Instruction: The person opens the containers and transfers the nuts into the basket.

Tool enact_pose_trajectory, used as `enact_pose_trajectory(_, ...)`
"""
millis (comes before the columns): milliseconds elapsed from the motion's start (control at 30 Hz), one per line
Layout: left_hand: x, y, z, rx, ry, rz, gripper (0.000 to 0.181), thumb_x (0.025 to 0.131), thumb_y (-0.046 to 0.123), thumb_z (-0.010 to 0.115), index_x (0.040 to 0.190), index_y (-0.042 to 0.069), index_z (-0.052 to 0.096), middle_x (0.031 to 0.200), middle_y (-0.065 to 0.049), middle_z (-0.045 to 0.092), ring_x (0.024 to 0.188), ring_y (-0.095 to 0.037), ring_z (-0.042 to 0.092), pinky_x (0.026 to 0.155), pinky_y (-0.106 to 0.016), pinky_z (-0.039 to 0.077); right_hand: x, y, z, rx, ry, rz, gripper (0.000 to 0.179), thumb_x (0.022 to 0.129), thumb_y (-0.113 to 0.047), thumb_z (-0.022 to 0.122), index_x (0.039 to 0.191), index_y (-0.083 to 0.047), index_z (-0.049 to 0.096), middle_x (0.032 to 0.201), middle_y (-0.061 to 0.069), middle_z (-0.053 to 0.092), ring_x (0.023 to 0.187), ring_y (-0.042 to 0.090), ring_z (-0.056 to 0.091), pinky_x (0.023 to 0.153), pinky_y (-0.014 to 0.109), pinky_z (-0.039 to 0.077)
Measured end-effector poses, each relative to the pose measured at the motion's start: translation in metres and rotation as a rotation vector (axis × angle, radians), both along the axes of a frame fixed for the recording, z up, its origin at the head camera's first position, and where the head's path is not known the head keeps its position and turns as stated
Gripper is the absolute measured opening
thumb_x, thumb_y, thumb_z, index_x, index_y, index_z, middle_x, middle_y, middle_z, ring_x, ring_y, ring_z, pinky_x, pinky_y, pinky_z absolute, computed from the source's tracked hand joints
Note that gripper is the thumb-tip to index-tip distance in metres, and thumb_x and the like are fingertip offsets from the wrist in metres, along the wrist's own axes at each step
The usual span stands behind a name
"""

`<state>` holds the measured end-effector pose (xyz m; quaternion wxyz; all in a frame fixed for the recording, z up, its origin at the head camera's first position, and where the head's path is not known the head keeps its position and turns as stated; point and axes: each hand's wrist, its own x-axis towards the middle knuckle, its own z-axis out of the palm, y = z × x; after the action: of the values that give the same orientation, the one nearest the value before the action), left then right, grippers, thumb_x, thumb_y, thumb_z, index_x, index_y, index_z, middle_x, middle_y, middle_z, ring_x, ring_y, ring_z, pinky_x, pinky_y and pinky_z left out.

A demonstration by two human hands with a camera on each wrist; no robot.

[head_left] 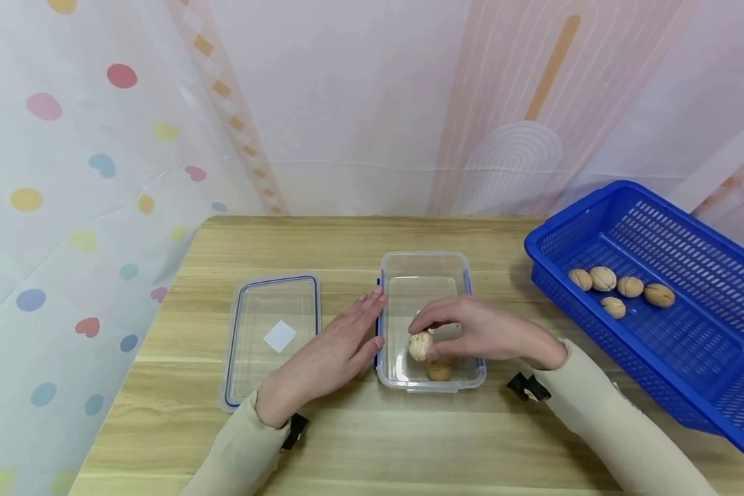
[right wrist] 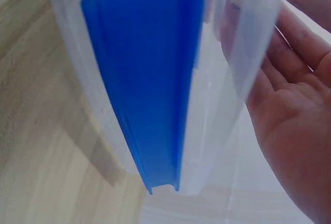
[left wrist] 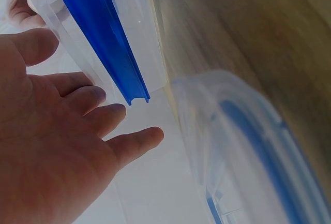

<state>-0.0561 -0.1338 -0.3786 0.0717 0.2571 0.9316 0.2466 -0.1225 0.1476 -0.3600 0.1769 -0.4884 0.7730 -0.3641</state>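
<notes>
A clear plastic food container (head_left: 423,265) with blue side clips stands uncovered on the table. Inside its near end lies a walnut (head_left: 439,370). Just beside that one, my right hand (head_left: 480,329) pinches a paler walnut (head_left: 419,346) between thumb and fingers, down within the container's rim. My left hand (head_left: 328,355) is at the container's left wall, fingers extended and fingertips right at the rim. In the left wrist view, a blue clip (left wrist: 106,40) hangs down beside those fingers. Another blue clip (right wrist: 147,84) fills the middle of the right wrist view, partly hiding the right hand's fingers.
A clear lid (head_left: 273,296) with a blue seal and a white label (head_left: 280,336) lies left of the container, partly under the left forearm's side. At the right, a blue plastic basket (head_left: 632,358) holds several walnuts (head_left: 629,286). A patterned cloth (head_left: 359,103) hangs behind the table.
</notes>
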Motion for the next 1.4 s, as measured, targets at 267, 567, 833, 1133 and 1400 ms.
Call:
enact_pose_trajectory(267,-0.001,0.0,0.0,-0.006,-0.001,0.004,0.065,0.112,0.034,0.045,0.165,0.006,0.021,0.172,-0.007,0.013,0.157,-0.032,0.019,0.123,-0.055,0.024,0.004,0.009,0.01,-0.017,0.035,-0.082,0.033,0.094,-0.023,0.078,0.125,-0.012,0.074,0.127,-0.003,0.071,0.124,0.019,0.063,0.104,0.043,0.051)
enact_pose_trajectory(567,-0.001,0.0,0.002,-0.006,0.0,0.0,0.066,0.112,0.034,0.045,0.165,0.006,0.019,0.172,-0.007,0.012,0.157,-0.032,0.017,0.124,-0.053,0.022,0.008,0.016,0.017,-0.072,0.08,-0.155,0.034,0.093,-0.021,0.079,0.126,-0.014,0.074,0.127,-0.004,0.071,0.122,0.016,0.064,0.102,0.042,0.053)
enact_pose_trajectory(833,0.0,0.002,0.003,-0.068,-0.006,0.018,0.065,0.112,0.036,0.044,0.166,0.007,0.02,0.172,-0.005,0.012,0.158,-0.028,0.016,0.122,-0.058,0.026,0.014,0.027,0.016,-0.17,0.189,-0.184,0.034,0.09,-0.012,0.081,0.124,-0.01,0.075,0.124,-0.001,0.073,0.117,0.018,0.067,0.099,0.038,0.054)
enact_pose_trajectory(1133,0.0,0.005,0.002,-0.121,0.018,0.021,0.064,0.112,0.037,0.041,0.165,0.007,0.021,0.172,-0.005,0.012,0.158,-0.026,0.016,0.121,-0.06,0.027,0.028,0.046,0.024,-0.156,0.213,-0.324,0.035,0.09,-0.011,0.081,0.125,-0.015,0.076,0.125,-0.005,0.072,0.118,0.016,0.066,0.099,0.031,0.054)
enact_pose_trajectory(1400,0.001,0.005,0.001,-0.111,0.018,0.017,0.064,0.112,0.035,0.043,0.165,0.007,0.02,0.172,-0.007,0.013,0.157,-0.027,0.017,0.12,-0.061,0.027,0.042,0.062,0.033,-0.198,0.259,-0.388,0.042,0.088,-0.004,0.081,0.127,-0.017,0.074,0.126,-0.006,0.071,0.119,0.015,0.065,0.1,0.016,0.047)
